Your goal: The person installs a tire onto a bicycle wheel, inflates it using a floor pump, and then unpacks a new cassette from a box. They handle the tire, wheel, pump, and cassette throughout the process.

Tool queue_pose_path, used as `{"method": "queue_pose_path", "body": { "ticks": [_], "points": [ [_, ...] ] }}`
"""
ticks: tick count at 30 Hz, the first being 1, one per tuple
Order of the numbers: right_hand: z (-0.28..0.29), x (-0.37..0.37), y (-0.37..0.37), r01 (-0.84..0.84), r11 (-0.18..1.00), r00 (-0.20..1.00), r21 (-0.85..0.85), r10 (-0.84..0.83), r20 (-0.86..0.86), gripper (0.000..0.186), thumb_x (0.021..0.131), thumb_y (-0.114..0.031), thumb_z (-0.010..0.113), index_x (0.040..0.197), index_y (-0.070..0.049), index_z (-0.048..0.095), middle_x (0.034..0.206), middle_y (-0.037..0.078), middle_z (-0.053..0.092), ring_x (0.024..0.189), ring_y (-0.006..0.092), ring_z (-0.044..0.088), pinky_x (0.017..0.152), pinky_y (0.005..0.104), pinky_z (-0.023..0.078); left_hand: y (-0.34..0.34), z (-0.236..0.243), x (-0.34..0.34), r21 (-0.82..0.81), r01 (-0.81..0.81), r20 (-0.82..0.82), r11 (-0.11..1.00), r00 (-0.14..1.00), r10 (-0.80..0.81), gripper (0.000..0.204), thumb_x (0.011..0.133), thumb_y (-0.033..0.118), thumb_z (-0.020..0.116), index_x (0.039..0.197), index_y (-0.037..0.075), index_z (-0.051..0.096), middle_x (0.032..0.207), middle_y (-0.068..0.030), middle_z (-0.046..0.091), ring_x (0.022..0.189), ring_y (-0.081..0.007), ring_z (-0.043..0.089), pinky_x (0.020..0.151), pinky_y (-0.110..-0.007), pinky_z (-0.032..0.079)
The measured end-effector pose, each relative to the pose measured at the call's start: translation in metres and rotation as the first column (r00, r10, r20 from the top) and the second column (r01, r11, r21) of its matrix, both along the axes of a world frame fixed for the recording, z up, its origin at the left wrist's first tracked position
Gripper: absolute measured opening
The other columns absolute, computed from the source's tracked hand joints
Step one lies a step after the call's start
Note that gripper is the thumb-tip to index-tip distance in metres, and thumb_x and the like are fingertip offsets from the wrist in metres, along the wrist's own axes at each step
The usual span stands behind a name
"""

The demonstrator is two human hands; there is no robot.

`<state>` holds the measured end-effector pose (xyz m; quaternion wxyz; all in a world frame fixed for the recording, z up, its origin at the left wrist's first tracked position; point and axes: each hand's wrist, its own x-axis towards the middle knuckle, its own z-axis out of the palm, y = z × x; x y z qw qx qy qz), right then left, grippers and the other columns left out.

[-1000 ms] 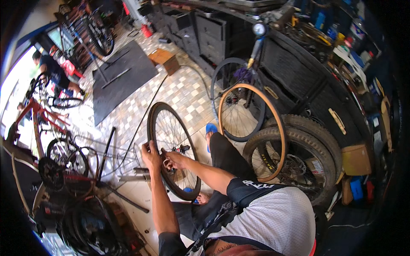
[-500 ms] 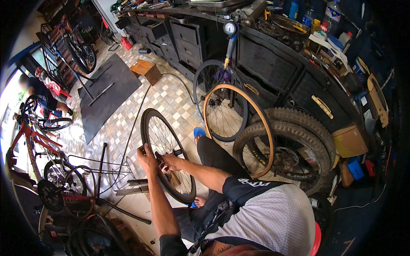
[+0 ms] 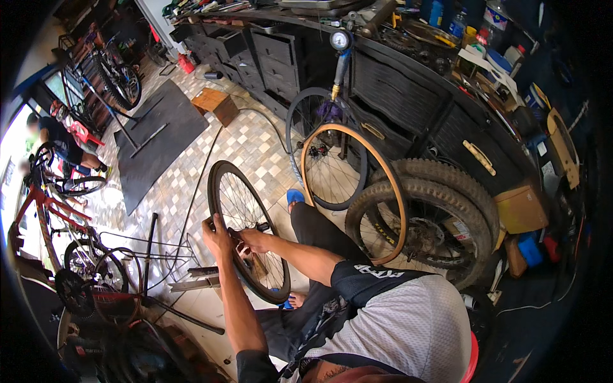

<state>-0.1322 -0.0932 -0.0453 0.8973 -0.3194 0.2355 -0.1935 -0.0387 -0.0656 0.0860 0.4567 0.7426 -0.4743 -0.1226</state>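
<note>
A bicycle wheel (image 3: 218,171) with a thin black tyre and fine spokes stands tilted in front of me, between my legs. My left hand (image 3: 218,237) is closed around its tyre and rim on the left side, thumb up. Close beside it, my right hand (image 3: 251,241) has its fingers curled in at the spokes near the rim. What those fingers hold, if anything, is hidden. The black hub (image 3: 262,226) shows just beyond the right hand.
A floor pump (image 3: 341,64) with a round gauge stands by black drawers (image 3: 396,83). To the right lean a tan tyre (image 3: 348,129) and knobbly wheels (image 3: 440,191). A wooden box (image 3: 216,105) sits ahead. At left are a red bike frame (image 3: 41,217) and a seated person (image 3: 60,137).
The view has shifted slightly, moving the surroundings a little to the left. Both hands keep nearly the same place on the wheel.
</note>
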Motion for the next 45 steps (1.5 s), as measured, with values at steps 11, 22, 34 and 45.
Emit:
{"method": "queue_pose_path", "body": {
  "ticks": [11,22,34,45],
  "points": [
    [-0.007,0.008,0.011,-0.065,0.975,0.986,0.215,0.029,0.165,0.029,0.109,-0.041,0.051,0.111,-0.015,0.064,0.095,0.003,0.062,0.069,0.0219,0.06,0.058,0.0384,0.046,0.011,0.001,0.005,0.045,-0.067,-0.004,0.997,0.998,0.067,0.047,0.103,0.038,0.065,0.11,-0.008,0.066,0.101,-0.0312,0.072,0.094,-0.0453,0.07,0.084,-0.049,0.053],
    [-0.007,0.011,0.016,0.076,0.982,0.986,0.176,-0.1,0.131,0.025,0.107,-0.039,0.054,0.12,-0.019,0.063,0.103,0.002,0.06,0.075,0.0173,0.063,0.057,0.0355,0.05,0.002,-0.004,0.006,0.051,-0.057,0.005,0.997,0.998,0.057,0.05,0.104,0.043,0.064,0.116,-0.005,0.067,0.105,-0.0283,0.073,0.097,-0.0432,0.07,0.088,-0.05,0.052],
    [0.271,-0.355,-0.044,-0.365,0.221,0.692,-0.904,-0.585,-0.422,0.061,0.094,-0.048,0.074,0.136,-0.005,0.065,0.123,0.018,0.073,0.111,0.0326,0.071,0.094,0.0421,0.055,-0.127,-0.027,-0.06,0.077,0.14,0.125,0.987,0.981,-0.149,0.056,0.099,0.029,0.07,0.134,-0.01,0.049,0.116,-0.0411,0.065,0.109,-0.0573,0.063,0.089,-0.06,0.052],
    [0.511,-0.745,0.211,-0.136,0.842,-0.956,-0.522,-0.249,-0.154,0.088,0.084,-0.046,0.081,0.159,-0.019,0.044,0.159,0.018,0.047,0.145,0.0447,0.045,0.119,0.0518,0.04,-0.18,-0.036,-0.064,0.167,0.194,0.125,0.967,0.968,-0.216,0.04,0.098,0.031,0.072,0.122,0.001,0.061,0.113,-0.0288,0.072,0.105,-0.0496,0.068,0.091,-0.056,0.052]
  ]
}}
